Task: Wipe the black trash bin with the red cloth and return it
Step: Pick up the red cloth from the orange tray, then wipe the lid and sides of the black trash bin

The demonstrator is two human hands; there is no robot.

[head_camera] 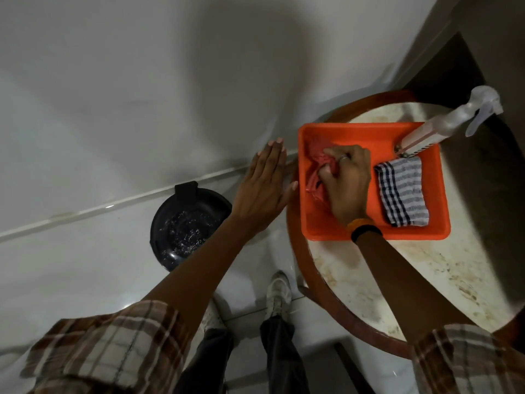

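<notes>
Head view, looking straight down: the right hand (346,180) has its fingers (331,155) curled and bunched into the red cloth (315,177), pinching a crumpled wad of it. The cloth sits in the left half of the orange tray (341,132), near the tray's left wall. The left hand (264,189) is flat, fingers pressed together and straight, holding nothing, hovering just off the tray's left edge (might be steadying things, can't really tell if it touches).

Further out in the tray: a striped cloth (402,191) folded toward the right side, and a spray bottle (443,126) lying across the back right corner, nozzle sticking out past the rim. The tray takes up the back part of the round tabletop (426,280).

The black trash bin (190,223) is down on the floor (85,265), left of the tabletop, by the wall, with pale specks all over its top.

My read: this is the cloth grab or the put-back, and the specks make me lean toward grab. Next move would be lifting the cloth clear of the tray wall and bending down left to the bin.
</notes>
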